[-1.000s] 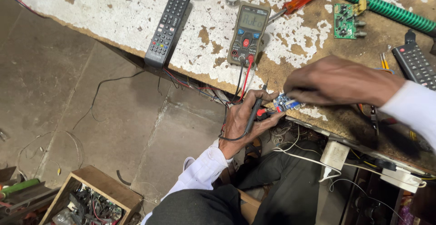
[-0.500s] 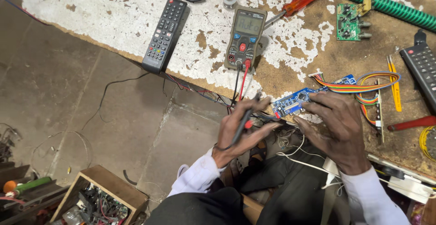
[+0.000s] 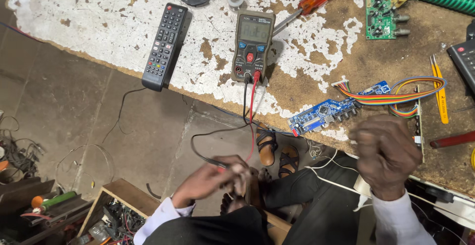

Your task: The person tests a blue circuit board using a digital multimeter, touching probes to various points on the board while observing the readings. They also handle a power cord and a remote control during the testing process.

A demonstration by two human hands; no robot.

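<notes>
Leads run from the multimeter (image 3: 253, 44) on the table (image 3: 89, 22) down toward the left hand (image 3: 217, 178), closed around the probes below the edge. Right hand (image 3: 386, 153), fisted and empty-looking, sits just below the blue circuit board (image 3: 329, 112).

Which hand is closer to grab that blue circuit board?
Probably the right hand: it hovers just below the blue circuit board on the bench edge. The left hand sits lower, away from the bench, gripping the meter's probe leads.

free: bare bench left of remote (image 3: 164, 46) | blocked: multimeter (image 3: 253, 45), blue board (image 3: 337, 108), ribbon wires (image 3: 396, 96)
</notes>
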